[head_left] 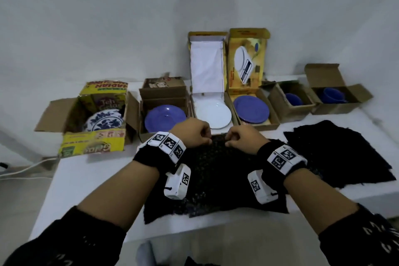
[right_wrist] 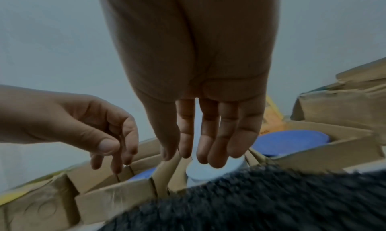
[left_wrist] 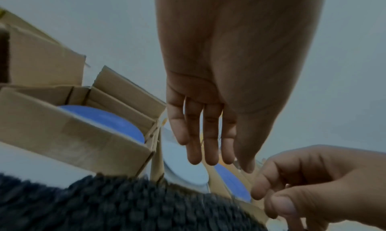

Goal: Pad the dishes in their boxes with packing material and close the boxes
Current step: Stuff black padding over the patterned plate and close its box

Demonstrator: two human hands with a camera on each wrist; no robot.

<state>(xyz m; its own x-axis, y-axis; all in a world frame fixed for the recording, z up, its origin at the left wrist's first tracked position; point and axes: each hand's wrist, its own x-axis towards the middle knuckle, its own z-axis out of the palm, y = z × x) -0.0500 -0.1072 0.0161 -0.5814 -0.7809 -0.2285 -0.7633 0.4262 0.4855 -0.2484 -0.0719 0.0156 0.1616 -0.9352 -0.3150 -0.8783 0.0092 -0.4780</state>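
While both hands are hanging over the far edge of the pad (head_left: pixel 216 179), neither is gripping anything. The left hand (head_left: pixel 194 134) and right hand (head_left: pixel 244 138) are sitting close together, fingers loosely bent and pointing down. The wrist views are showing nothing between fingers and thumbs. Whether the fingertips are brushing the pad I cannot tell.

The pad is lying flat on the bench (head_left: pixel 90 179), black and knobbly, and is looking soft, light and floppy. It is likely going to sag and fold when lifted, so pinching its far edge at two spread points, one per hand, is looking like the sound hold. It is probably not going to slip, since the surface is rough.

Just beyond the pad, a white plate (head_left: pixel 212 115) is sitting in an open box (head_left: pixel 207 60) whose lid is standing upright. Beyond the pad's left corner a blue plate (head_left: pixel 165 119) is lying in a brown box. Beyond its right corner another blue plate (head_left: pixel 251 109) is lying in a yellow box. Further left of the pad, a patterned plate (head_left: pixel 103 122) is leaning in a larger box. Further right, two blue cups (head_left: pixel 293 99) are sitting in small boxes. All the boxes are standing open, unpadded. The dishes are looking hard and breakable, so the padding is wanting gentle laying, not pressing.

A second pad (head_left: pixel 336 157) is lying right of the first.
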